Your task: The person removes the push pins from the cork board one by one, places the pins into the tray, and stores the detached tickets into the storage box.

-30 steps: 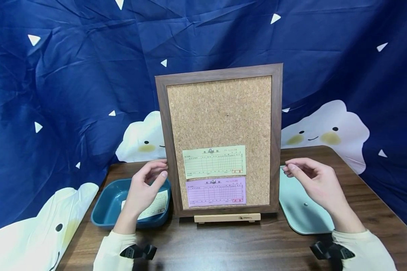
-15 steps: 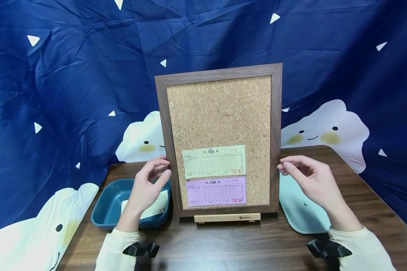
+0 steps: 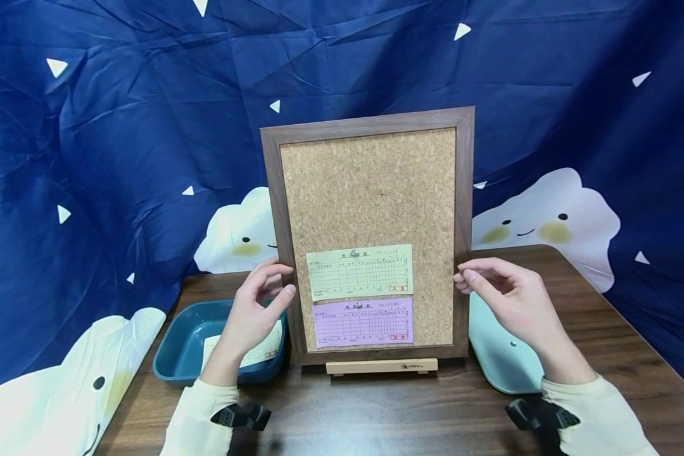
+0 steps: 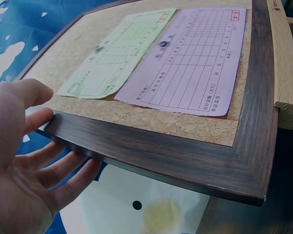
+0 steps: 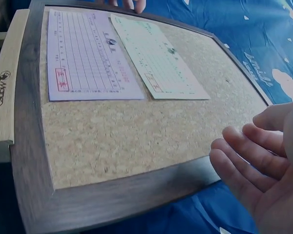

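Observation:
A cork board in a dark wood frame stands tilted back on a light wooden easel. Pinned low on it are a green receipt slip and, just below, a purple one, each under a clear pushpin. My left hand is at the frame's left side, its index fingertip right at the wood and its thumb apart. At the right side of the frame, my right hand has loosely bent fingers, tips overlapping the frame in the head view. Neither hand grips anything.
A teal basin with a pale slip of paper in it stands left of the board. On the right lies a mint tray bearing a small pushpin. Behind the wooden table hangs a blue cloth.
Both hands have moved inward to the sides of the frame, the right one farther to the left than the left one to the right. Board and slips have stayed put.

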### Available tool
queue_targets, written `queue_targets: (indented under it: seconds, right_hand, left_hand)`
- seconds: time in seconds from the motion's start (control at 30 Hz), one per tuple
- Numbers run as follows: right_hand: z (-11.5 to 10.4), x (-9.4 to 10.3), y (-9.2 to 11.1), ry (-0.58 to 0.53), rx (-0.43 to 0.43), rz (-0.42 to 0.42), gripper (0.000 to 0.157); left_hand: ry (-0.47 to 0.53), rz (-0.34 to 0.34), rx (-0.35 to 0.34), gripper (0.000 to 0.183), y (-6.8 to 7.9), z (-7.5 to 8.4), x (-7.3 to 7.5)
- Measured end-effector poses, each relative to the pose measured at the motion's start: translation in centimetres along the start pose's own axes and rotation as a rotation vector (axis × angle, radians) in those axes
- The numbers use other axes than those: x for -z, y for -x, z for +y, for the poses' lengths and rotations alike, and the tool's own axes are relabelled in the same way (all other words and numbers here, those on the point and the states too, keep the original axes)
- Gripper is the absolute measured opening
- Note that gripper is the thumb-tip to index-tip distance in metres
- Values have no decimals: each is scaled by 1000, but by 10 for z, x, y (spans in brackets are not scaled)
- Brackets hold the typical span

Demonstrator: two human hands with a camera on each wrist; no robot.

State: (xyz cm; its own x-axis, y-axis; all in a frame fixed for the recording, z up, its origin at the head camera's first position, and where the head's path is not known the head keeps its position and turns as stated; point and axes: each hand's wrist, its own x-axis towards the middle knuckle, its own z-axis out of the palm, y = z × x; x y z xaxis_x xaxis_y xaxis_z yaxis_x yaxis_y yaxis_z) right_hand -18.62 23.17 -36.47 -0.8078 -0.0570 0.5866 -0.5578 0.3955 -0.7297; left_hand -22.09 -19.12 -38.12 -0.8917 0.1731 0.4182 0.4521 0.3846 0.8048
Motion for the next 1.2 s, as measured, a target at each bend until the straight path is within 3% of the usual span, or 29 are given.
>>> queue_targets:
  seconds: [0.67, 1.03, 1.2]
  right_hand:
    - [-13, -21, -12, 3, 7, -62, 16]
    - [-16, -34, -15, -64, 10, -98, 18]
    - [-20, -40, -17, -34, 3, -105, 18]
  left_hand:
    - [11, -23, -18, 40, -4, 2, -9]
    - [-22, -19, -36, 44, -5, 5, -13]
    - [-37, -14, -43, 48, -6, 8, -15]
